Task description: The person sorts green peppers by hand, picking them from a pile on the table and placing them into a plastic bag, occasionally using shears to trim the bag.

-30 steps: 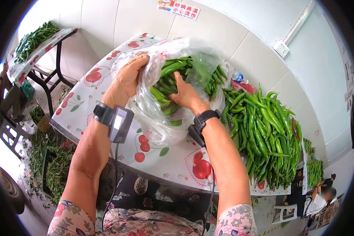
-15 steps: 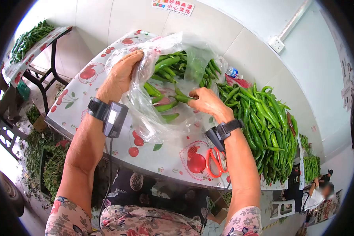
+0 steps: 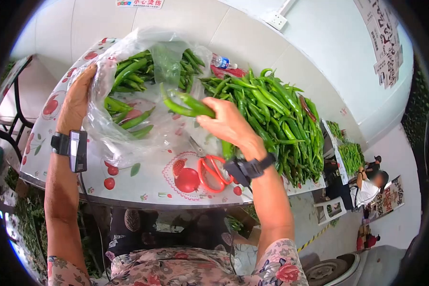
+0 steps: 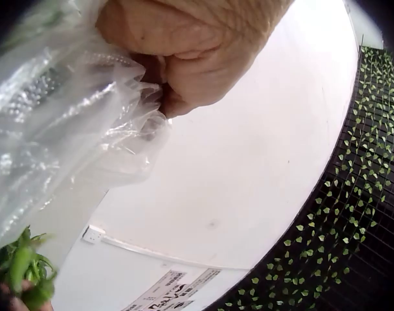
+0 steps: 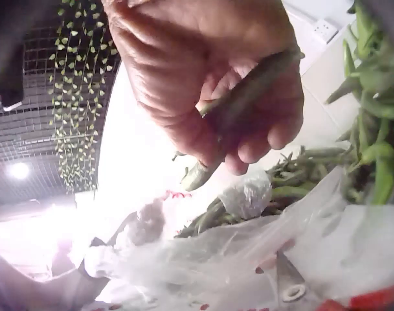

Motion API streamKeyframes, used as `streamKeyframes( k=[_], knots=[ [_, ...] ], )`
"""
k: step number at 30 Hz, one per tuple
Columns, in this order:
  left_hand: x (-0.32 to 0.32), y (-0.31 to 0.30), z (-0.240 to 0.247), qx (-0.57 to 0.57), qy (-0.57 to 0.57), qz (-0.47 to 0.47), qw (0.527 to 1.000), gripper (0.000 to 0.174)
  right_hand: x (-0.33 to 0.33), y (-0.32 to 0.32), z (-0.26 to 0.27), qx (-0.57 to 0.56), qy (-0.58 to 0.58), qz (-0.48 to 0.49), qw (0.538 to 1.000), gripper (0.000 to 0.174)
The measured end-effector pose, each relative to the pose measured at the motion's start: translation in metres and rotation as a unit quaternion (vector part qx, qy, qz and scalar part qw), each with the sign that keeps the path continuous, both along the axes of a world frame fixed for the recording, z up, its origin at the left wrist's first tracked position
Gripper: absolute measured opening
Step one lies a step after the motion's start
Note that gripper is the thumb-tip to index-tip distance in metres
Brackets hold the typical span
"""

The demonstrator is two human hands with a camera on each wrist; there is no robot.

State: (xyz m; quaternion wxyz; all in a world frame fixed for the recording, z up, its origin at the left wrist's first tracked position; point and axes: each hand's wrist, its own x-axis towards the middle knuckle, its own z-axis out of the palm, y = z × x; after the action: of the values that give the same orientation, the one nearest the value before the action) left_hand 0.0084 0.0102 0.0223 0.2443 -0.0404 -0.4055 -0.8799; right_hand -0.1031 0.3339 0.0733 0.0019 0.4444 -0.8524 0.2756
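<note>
Peppers lie clasped in the right grip; the left grip pinches a clear bag. Likely light, slick and snappable, they favor gentle mid-body holds.

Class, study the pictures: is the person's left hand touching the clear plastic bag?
Touching. The left wrist view shows it: the left hand grips the plastic bag at its bunched edge, with no gap between them.

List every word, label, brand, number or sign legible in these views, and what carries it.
"小心烫伤": wall sign, cut off by the head view's top edge; its small print is unreadable.
Bottle label: too small to read.
Wall papers: too blurred.
Lettered panel at far right: too small.
</note>
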Motion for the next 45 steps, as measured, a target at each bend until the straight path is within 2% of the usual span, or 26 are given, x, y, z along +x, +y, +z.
streamKeyframes(
  k=[2, 4, 8, 12, 16, 22, 25, 28, 31, 35, 39, 42, 45],
  knots=[
    [-0.006, -0.014, -0.009, 0.006, -0.018, -0.005, 1.0, 0.029, 0.002, 0.032, 0.007, -0.065, -0.006, -0.023, 0.998, 0.033],
    [-0.009, -0.024, -0.014, 0.013, -0.032, -0.005, 0.999, 0.029, -0.008, 0.065, 0.007, -0.131, 0.022, -0.086, 0.987, 0.033],
    [-0.004, -0.015, -0.009, -0.01, -0.028, 0.017, 0.999, 0.029, -0.024, 0.123, 0.022, -0.154, 0.077, -0.222, 0.96, 0.035],
    [0.002, -0.007, -0.005, -0.047, -0.031, 0.042, 0.998, 0.03, -0.02, 0.165, 0.024, -0.103, 0.096, -0.258, 0.956, 0.036],
    [0.007, 0.003, 0.003, -0.09, -0.035, 0.071, 0.993, 0.03, -0.007, 0.178, 0.024, -0.047, 0.03, -0.283, 0.957, 0.035],
    [0.022, 0.023, 0.017, -0.208, -0.048, 0.141, 0.967, 0.031, -0.031, 0.168, -0.003, -0.034, 0.106, -0.29, 0.951, 0.033],
    [0.025, 0.023, 0.019, -0.334, -0.033, 0.2, 0.92, 0.032, -0.03, 0.162, -0.008, 0.004, 0.126, -0.287, 0.95, 0.034],
    [0.019, 0.001, 0.002, -0.567, 0.035, 0.319, 0.758, 0.038, -0.031, 0.166, -0.012, 0.002, 0.2, -0.256, 0.946, 0.033],
    [0.025, 0.015, 0.012, -0.436, -0.011, 0.273, 0.858, 0.035, -0.035, 0.172, -0.013, -0.075, 0.223, -0.269, 0.934, 0.034],
    [0.027, 0.031, 0.023, -0.251, -0.064, 0.195, 0.946, 0.032, -0.035, 0.175, -0.007, -0.213, 0.142, -0.295, 0.92, 0.035],
    [0.019, 0.023, 0.018, -0.203, -0.063, 0.17, 0.962, 0.031, -0.043, 0.195, -0.003, -0.151, 0.174, -0.326, 0.917, 0.034],
    [0.014, 0.018, 0.013, -0.197, -0.057, 0.164, 0.965, 0.03, -0.039, 0.205, -0.001, -0.218, 0.146, -0.345, 0.901, 0.03],
    [0.014, 0.011, 0.009, -0.224, -0.05, 0.174, 0.958, 0.029, -0.036, 0.214, 0.006, -0.186, 0.148, -0.368, 0.899, 0.027]
  ],
)
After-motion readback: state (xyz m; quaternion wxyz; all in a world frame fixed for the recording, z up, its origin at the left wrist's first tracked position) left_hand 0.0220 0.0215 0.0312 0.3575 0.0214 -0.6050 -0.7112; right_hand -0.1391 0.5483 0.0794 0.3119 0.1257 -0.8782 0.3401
